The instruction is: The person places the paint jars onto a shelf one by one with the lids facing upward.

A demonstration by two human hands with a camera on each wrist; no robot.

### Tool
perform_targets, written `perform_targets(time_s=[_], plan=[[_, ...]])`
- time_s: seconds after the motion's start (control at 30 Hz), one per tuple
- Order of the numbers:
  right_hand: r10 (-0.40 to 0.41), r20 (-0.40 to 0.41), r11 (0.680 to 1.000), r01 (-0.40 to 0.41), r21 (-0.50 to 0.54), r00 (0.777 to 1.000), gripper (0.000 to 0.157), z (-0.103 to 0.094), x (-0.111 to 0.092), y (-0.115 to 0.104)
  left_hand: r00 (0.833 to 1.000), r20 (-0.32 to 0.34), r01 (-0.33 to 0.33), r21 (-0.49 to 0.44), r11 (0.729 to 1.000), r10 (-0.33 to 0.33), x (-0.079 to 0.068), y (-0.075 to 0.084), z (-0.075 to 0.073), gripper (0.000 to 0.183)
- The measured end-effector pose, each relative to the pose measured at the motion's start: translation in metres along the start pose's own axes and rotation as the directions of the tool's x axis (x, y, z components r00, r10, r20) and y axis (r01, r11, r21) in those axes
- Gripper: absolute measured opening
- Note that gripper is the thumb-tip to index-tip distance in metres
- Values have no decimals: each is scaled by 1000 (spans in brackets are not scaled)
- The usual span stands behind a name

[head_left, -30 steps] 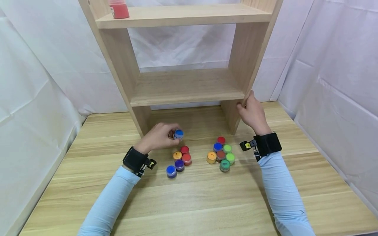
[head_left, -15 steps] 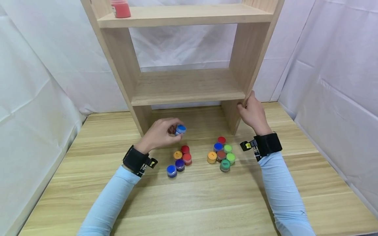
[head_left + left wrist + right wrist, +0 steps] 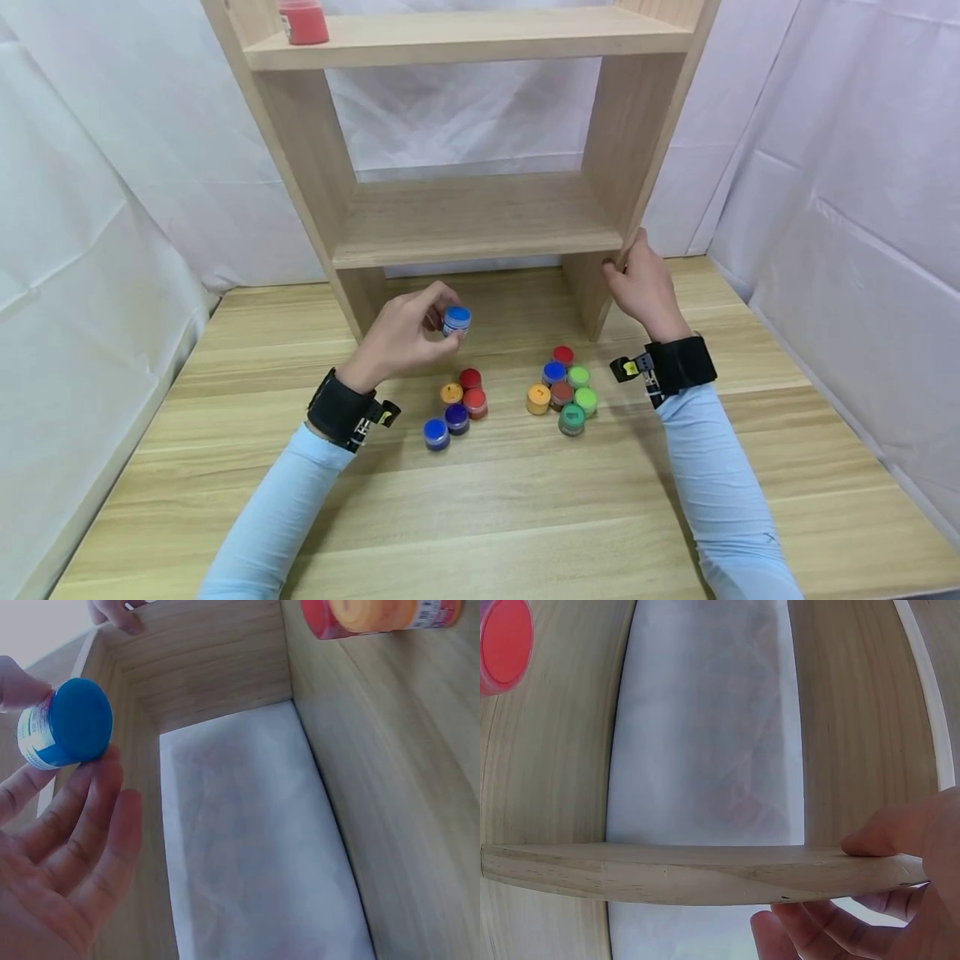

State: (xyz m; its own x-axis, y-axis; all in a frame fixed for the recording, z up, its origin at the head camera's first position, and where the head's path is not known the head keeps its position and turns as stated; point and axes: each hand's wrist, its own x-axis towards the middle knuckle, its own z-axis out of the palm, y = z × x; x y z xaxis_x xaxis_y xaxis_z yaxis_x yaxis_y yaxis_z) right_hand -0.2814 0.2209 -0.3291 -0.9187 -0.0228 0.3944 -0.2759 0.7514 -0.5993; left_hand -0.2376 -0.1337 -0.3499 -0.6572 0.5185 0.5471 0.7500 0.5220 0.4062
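My left hand pinches a small paint jar with a blue lid between thumb and fingertips, raised off the table in front of the shelf's lowest opening. In the left wrist view the jar's blue lid faces the camera, and a printed label wraps its side. My right hand grips the front edge of the right side panel of a wooden shelf. The right wrist view has the thumb on one face of that panel and the fingers on the other.
Small jars stand in two clusters on the wooden table: a left one with a purple-lidded jar, and a right one with a dark green jar. A larger red jar sits on the upper shelf board. White cloth hangs around.
My left hand has lifted the blue-lidded jar upward, away from the left cluster and toward the shelf. The right hand keeps its grip on the panel.
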Motion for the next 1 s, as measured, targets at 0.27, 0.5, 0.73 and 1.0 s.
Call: perform_targets(time_s=[0.27,0.5,0.73,1.0], plan=[[2,17,1000,-2,7,1000,57,3,0,-1,998,-51,-44,27,999,45,5,1,-5,32],[2,17,1000,-2,10,1000,57,4,0,-1,990,-107,-86,47,995,90,16,5,-20,34],[-6,17,1000,5,19,1000,58,5,1,-2,982,-171,-80,37,996,85,31,10,-41,34],[-8,24,1000,8,16,1000,58,6,2,-4,966,-242,-80,75,994,96,45,11,-64,35]])
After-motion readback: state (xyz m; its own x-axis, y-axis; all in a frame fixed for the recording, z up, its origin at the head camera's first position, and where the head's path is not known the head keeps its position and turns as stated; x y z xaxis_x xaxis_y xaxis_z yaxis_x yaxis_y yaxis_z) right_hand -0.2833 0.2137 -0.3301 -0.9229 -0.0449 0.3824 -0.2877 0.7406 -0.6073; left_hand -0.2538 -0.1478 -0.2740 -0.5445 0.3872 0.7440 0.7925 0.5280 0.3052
